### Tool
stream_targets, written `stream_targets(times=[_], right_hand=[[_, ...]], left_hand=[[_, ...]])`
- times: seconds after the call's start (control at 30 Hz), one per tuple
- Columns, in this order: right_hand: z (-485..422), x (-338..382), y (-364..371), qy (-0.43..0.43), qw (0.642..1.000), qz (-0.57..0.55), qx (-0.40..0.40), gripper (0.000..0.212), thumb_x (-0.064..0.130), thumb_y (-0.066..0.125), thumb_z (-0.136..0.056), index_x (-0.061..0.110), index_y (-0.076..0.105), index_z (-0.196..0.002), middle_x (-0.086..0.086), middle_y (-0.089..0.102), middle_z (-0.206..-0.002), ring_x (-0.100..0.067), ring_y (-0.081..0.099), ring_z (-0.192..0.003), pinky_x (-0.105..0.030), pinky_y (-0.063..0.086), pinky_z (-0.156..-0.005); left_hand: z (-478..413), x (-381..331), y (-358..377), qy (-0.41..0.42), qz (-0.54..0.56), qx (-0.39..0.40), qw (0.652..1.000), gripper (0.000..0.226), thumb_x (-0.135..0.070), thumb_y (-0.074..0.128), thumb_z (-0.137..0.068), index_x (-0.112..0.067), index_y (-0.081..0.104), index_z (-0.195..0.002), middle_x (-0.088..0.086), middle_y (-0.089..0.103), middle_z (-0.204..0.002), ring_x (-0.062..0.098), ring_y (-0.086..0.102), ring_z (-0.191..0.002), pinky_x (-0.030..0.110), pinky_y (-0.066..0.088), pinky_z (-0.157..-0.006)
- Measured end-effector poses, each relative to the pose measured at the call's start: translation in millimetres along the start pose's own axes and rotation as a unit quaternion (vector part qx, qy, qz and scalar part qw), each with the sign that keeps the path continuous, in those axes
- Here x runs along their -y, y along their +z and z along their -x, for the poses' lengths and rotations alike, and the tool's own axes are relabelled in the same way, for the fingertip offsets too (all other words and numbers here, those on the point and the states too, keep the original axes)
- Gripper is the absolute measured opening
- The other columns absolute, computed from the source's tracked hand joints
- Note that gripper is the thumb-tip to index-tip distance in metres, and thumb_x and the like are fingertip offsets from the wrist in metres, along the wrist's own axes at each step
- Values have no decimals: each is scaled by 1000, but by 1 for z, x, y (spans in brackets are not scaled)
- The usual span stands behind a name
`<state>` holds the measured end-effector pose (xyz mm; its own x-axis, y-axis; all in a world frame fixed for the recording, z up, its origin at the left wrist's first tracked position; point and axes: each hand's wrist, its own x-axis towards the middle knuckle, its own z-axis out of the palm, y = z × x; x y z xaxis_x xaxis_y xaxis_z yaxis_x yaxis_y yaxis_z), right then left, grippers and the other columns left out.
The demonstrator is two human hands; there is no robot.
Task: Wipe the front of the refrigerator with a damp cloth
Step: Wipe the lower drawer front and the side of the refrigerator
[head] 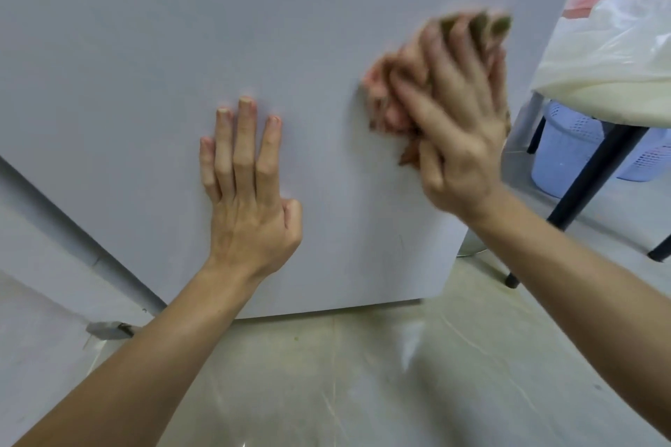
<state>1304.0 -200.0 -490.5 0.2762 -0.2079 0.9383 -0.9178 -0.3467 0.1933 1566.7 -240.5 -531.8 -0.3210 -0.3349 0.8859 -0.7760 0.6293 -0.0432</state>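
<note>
The pale grey, flat refrigerator front (pixel 181 29) fills the view down to its bottom edge above the beige floor (pixel 363 374). The left hand (pixel 250 200) lies flat on the panel, fingers straight, probably as a brace. The right hand (pixel 461 120), fingers spread, presses the crumpled brown-pink cloth (pixel 385 94) against the panel near its right edge. A black bench leg (pixel 595 163) stands just beyond; bare panel remains to the left.

Right of the right hand (pixel 461 127), at the frame's upper edge, sits a white plastic bag (pixel 617 47) with red print. Below the bag, slanted black legs (pixel 595 174) cross in front of a pale blue perforated basket (pixel 566 149). Beneath both hands lies a beige floor (pixel 363 374). Down and left of the left hand (pixel 250 200), a grey strip (pixel 72 229) runs diagonally towards a small metal bracket (pixel 109 329).
</note>
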Motion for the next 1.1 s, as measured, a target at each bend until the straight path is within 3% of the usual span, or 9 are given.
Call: stream_targets(times=[0.17,0.4,0.5,0.6,0.67,0.77,0.87,1.0,1.1], right_hand=[[113,12,13,-163,968,-8,189,57,5,53,-98,18,55,-154,-2,42,-165,-20,42,-153,-45,20,-131],[210,14,-3,-295,834,-27,465,57,11,40,-96,29,64,-144,13,46,-160,-5,49,-145,-33,6,-130],[189,9,-7,-253,874,-17,414,61,3,40,-93,19,59,-149,3,42,-162,-14,48,-147,-39,10,-130],[123,-7,-15,-150,954,-10,260,66,-11,39,-92,17,60,-148,-7,45,-160,-27,49,-147,-43,13,-131],[66,-28,-23,-82,984,10,158,55,1,45,-103,22,54,-153,-13,39,-165,-29,37,-155,-48,6,-132],[-3,-67,-34,82,995,-11,53,65,11,34,-102,45,44,-157,-21,43,-162,-42,38,-152,-73,20,-122],[-30,-70,-34,214,969,-128,3,77,14,34,-89,53,37,-156,-16,46,-158,-56,51,-136,-79,40,-104],[24,-35,-12,100,994,-50,-13,62,2,38,-94,6,48,-155,-36,34,-160,-51,22,-155,-71,14,-125],[104,-15,-3,-11,996,9,92,64,7,50,-96,16,45,-159,-14,29,-171,-29,21,-161,-51,8,-131]], left_hand=[[-1,-7,4,4,-5,5,1000,100,-1,55,-67,-5,21,-161,23,15,-169,43,5,-158,55,0,-130],[-2,-11,3,1,-16,4,1000,101,2,55,-67,-6,21,-162,24,13,-169,46,5,-158,55,0,-130],[-2,-17,3,12,-13,10,1000,100,1,58,-67,-7,23,-161,22,14,-168,42,5,-158,54,1,-131],[-1,-22,4,25,-9,17,1000,100,-1,64,-70,-9,24,-160,20,14,-168,40,5,-159,53,1,-131],[-2,-26,5,30,-6,16,999,101,-1,65,-69,-10,23,-161,19,14,-168,38,4,-159,53,0,-131],[-4,-30,8,30,-8,15,999,102,-1,62,-68,-10,23,-161,19,13,-169,38,4,-159,51,-1,-131],[-6,-32,9,35,-13,16,999,102,0,58,-66,-10,24,-161,20,14,-168,38,4,-159,52,-2,-131],[-6,-33,11,31,-15,19,999,102,1,57,-65,-9,25,-161,21,16,-168,40,5,-158,52,-2,-131],[-6,-33,13,30,-16,15,999,102,0,58,-65,-9,26,-161,23,16,-168,42,4,-157,53,-3,-130]])
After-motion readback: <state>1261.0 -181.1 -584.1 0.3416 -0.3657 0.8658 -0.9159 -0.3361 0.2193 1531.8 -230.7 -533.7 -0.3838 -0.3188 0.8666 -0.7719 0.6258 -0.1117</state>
